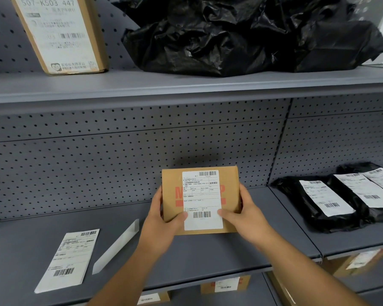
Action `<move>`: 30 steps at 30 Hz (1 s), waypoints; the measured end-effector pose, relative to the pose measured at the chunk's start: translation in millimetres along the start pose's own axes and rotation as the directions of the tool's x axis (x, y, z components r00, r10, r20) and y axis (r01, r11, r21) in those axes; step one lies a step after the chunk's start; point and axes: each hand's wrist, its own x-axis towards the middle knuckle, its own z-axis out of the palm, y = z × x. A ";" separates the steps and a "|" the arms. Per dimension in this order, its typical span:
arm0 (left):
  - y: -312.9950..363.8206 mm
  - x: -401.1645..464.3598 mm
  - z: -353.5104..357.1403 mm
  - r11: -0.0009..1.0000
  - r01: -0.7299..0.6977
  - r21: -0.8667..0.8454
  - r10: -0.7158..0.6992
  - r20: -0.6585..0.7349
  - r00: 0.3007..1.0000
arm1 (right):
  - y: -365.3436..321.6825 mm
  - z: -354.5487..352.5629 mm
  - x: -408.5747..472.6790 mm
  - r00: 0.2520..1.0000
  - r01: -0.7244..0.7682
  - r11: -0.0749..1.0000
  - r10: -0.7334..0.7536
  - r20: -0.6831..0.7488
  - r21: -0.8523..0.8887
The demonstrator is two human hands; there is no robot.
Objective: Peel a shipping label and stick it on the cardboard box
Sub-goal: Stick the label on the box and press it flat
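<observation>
A small cardboard box (pixel 169 195) with red print is held above the grey middle shelf (pixel 208 257). A white shipping label (pixel 202 199) with barcodes lies flat on its front face. My left hand (pixel 164 219) grips the box's left side, thumb on the label's lower left edge. My right hand (pixel 245 215) grips the right side, its thumb pressing the label's lower right corner. A loose label sheet (pixel 69 259) lies on the shelf at the left. Beside it lies a curled strip of backing paper (pixel 117 246).
Black poly mailers with white labels (pixel 332 199) lie on the shelf at the right. Crumpled black bags (pixel 241 34) and a labelled carton (pixel 60 32) fill the upper shelf. More labelled boxes (pixel 226 284) show on the shelf below. Pegboard backs the shelves.
</observation>
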 end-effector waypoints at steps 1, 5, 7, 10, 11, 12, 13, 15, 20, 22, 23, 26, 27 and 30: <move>-0.4 -0.5 -1.4 1.000 -0.003 -0.002 0.003 0.008 1.000 | -0.3 -0.3 -1.2 1.000 0.000 1.000 0.000 0.005 0.005; 1.6 -5.1 3.2 0.999 0.009 0.049 -0.010 0.008 1.000 | -5.1 6.6 -7.5 1.000 0.010 0.999 -0.010 -0.001 0.044; 5.6 -9.0 10.5 0.996 0.025 0.089 -0.025 -0.009 1.000 | -6.0 14.1 -10.5 0.999 0.028 0.998 -0.027 -0.022 0.053; 12.6 -14.4 18.6 0.990 0.050 0.135 -0.045 -0.041 0.998 | -3.9 23.7 -12.0 0.998 0.046 0.998 -0.044 -0.051 0.041; 13.3 -15.1 19.6 0.986 0.047 0.157 -0.040 -0.050 0.998 | -3.5 25.1 -12.4 0.998 0.036 0.999 -0.034 -0.050 0.036; 12.3 -14.3 19.9 0.983 0.039 0.179 -0.029 -0.054 0.998 | -2.0 25.3 -12.0 0.999 0.027 0.999 -0.025 -0.046 0.031; 10.4 -12.6 19.6 0.981 0.031 0.194 -0.021 -0.053 0.998 | -2.1 24.2 -12.0 0.999 0.018 1.000 -0.017 -0.041 0.015; 5.6 -8.9 15.9 0.976 0.023 0.217 -0.015 -0.039 0.999 | -1.2 18.7 -11.8 1.000 0.014 1.000 -0.014 -0.023 -0.027; -1.7 -5.7 1.8 0.980 0.020 0.196 -0.023 0.011 1.000 | 7.1 -0.7 -7.5 0.998 0.035 0.999 -0.033 0.059 -0.026; -4.9 -5.4 -2.5 0.985 0.020 0.174 -0.028 0.040 0.999 | 11.1 -3.6 -7.1 0.997 0.033 0.999 -0.032 0.070 -0.025; -6.3 -5.4 -4.3 0.986 0.023 0.163 -0.032 0.049 0.998 | 10.4 -3.7 -8.1 0.996 0.035 0.999 -0.033 0.077 -0.021; -9.3 -5.8 -6.3 0.988 0.025 0.152 -0.034 0.057 0.998 | 8.5 0.2 -10.6 0.997 0.035 0.999 -0.034 0.071 -0.003; -9.5 -6.4 -5.0 0.988 0.023 0.151 -0.031 0.051 0.998 | 6.4 3.0 -12.5 0.997 0.039 0.999 -0.039 0.062 0.011; -6.5 -11.2 3.2 0.991 0.025 0.132 -0.029 0.028 0.999 | 4.5 14.0 -16.3 0.998 0.063 0.997 -0.063 -0.003 0.037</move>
